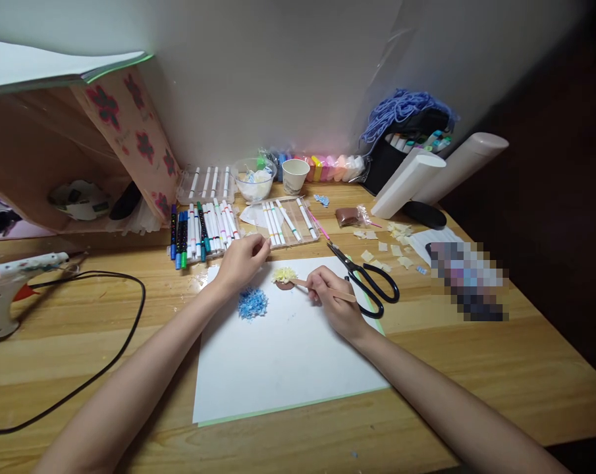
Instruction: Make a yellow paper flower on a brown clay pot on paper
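My right hand [334, 299] is closed round a flat wooden craft stick [340, 294]. The stick's far tip touches a small yellow shaggy tuft [284, 274] with a brown base [284, 286], lying on a white sheet of paper [288, 359]. Just left of that tuft, my left hand [244, 262] rests at the paper's upper edge, its fingers curled together; whether they pinch anything is hidden. Below it lies a blue shaggy tuft [253, 303]. Black-handled scissors [371, 280] sit beside my right hand, partly over the paper.
Marker pens [213, 227] and a marker tray [298, 241] lie behind my hands. A paper cup [295, 176] and a clear bowl [254, 181] stand farther back. Yellowish scraps [395, 250] are scattered right. A glue gun [11, 289] with a looping cord [142, 309] is left.
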`<state>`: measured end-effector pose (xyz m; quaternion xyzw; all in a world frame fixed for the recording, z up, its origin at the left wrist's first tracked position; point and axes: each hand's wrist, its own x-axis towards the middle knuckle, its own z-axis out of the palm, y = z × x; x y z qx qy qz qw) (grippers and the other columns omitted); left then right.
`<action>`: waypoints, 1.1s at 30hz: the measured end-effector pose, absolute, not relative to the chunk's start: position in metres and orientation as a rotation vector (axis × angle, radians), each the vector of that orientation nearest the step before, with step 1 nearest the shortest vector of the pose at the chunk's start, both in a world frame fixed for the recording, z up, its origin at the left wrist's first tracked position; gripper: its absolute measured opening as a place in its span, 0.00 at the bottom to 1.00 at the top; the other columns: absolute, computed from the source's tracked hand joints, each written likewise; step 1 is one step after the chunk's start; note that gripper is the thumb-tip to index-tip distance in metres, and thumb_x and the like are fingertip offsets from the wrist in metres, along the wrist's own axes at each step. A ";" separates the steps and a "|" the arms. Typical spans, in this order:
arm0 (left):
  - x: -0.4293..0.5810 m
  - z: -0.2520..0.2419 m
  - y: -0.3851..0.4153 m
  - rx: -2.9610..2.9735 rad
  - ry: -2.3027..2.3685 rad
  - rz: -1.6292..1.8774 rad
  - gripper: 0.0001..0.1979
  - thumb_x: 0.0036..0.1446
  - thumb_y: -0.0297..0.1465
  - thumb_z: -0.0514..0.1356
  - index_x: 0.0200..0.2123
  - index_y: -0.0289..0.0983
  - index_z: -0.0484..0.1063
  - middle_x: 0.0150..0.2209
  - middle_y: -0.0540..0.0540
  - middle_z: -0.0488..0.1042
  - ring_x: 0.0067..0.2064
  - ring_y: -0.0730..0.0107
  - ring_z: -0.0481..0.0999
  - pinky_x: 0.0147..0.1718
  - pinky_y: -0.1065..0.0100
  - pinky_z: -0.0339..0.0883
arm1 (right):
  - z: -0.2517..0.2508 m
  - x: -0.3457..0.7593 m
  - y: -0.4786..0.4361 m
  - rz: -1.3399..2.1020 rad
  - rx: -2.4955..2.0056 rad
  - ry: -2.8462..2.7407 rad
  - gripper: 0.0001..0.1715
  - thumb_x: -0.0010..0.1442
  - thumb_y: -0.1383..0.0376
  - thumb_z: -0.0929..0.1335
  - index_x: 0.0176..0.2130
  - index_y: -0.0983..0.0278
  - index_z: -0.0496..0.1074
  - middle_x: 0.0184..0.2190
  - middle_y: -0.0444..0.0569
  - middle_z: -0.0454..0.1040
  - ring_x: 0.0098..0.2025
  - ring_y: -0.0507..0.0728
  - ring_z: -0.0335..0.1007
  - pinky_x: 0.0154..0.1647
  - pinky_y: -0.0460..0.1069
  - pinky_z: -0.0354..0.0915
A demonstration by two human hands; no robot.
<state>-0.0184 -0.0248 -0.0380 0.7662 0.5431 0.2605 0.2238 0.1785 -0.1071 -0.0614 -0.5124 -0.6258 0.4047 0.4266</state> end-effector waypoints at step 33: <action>-0.025 -0.054 -0.021 2.137 1.493 0.750 0.16 0.59 0.35 0.49 0.20 0.37 0.56 0.20 0.53 0.61 0.24 0.74 0.61 0.25 0.71 0.48 | -0.011 0.186 -0.054 0.776 -1.313 -1.365 0.26 0.61 0.48 0.59 0.23 0.63 0.65 0.14 0.41 0.65 0.16 0.49 0.60 0.18 0.43 0.57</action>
